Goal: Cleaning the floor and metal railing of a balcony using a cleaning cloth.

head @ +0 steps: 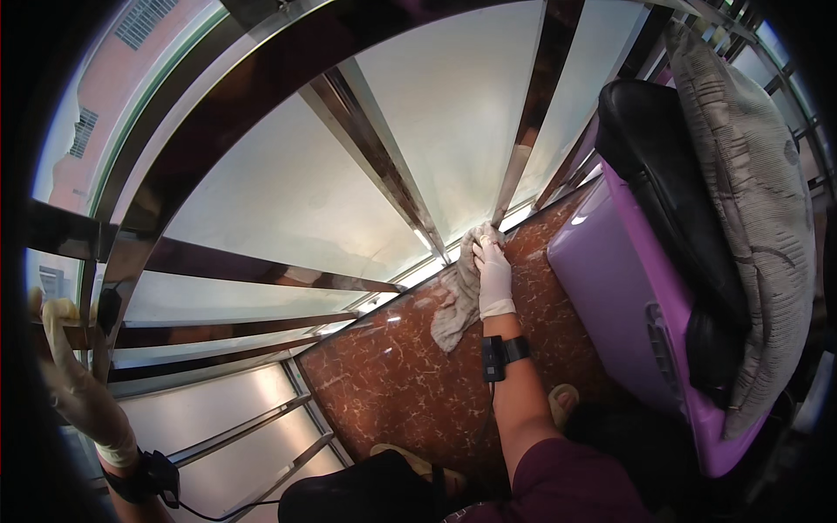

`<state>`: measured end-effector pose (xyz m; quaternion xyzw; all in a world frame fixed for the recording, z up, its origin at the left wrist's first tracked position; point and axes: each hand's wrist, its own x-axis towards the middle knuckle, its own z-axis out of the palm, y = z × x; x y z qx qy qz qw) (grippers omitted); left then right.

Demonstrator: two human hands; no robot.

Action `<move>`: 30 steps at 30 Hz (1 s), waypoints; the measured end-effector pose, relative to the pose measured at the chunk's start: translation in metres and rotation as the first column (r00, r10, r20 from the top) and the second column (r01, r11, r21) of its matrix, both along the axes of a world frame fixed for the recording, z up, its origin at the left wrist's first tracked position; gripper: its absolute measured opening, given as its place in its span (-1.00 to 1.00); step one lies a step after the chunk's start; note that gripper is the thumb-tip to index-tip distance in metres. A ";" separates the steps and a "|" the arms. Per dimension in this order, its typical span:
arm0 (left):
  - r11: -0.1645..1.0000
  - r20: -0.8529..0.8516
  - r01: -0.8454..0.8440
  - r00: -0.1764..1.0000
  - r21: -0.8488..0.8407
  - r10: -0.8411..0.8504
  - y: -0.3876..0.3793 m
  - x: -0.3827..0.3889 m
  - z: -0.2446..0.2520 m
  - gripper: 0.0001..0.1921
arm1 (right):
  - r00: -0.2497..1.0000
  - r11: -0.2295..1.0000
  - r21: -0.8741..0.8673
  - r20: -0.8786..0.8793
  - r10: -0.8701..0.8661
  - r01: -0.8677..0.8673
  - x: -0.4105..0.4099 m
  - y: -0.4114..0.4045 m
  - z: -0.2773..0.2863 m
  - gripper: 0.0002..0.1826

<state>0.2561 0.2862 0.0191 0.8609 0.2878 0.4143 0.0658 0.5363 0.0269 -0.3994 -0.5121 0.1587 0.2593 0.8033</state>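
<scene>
My right hand (495, 278), in a thin pale glove, presses a grey cloth (465, 287) down at the foot of the frosted panels. One end of the cloth trails across the reddish-brown marbled floor (392, 379). Around it rise two shiny metal posts, and the nearer post (386, 170) stands just left of the cloth. At the far left edge, my gloved left hand (85, 382) is raised with its fingers hooked around a metal rail (68, 333) of the railing.
On the right stands a purple plastic bin (608, 287), with a black padded item (673, 216) and a grey fabric cushion (752, 209) on it. Frosted panels (274, 196) fill the railing. My sandalled foot (418, 461) rests on the floor. A cable (222, 516) hangs from my left wrist strap.
</scene>
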 end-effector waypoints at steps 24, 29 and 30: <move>0.997 0.016 0.045 0.999 0.061 -0.046 0.006 0.003 -0.008 -0.47 | 0.832 0.906 -0.265 0.534 -0.147 0.330 -0.014 0.050 0.020 -0.68; 0.997 0.015 0.054 0.998 0.056 -0.055 0.011 -0.009 0.001 -0.36 | 0.701 0.979 0.169 0.684 -0.201 0.116 -0.032 0.049 0.183 -0.61; 0.999 0.117 0.040 0.992 -0.024 -0.037 0.000 0.003 -0.001 -0.41 | 0.674 0.981 0.192 0.720 -0.167 0.037 -0.030 0.045 0.217 -0.55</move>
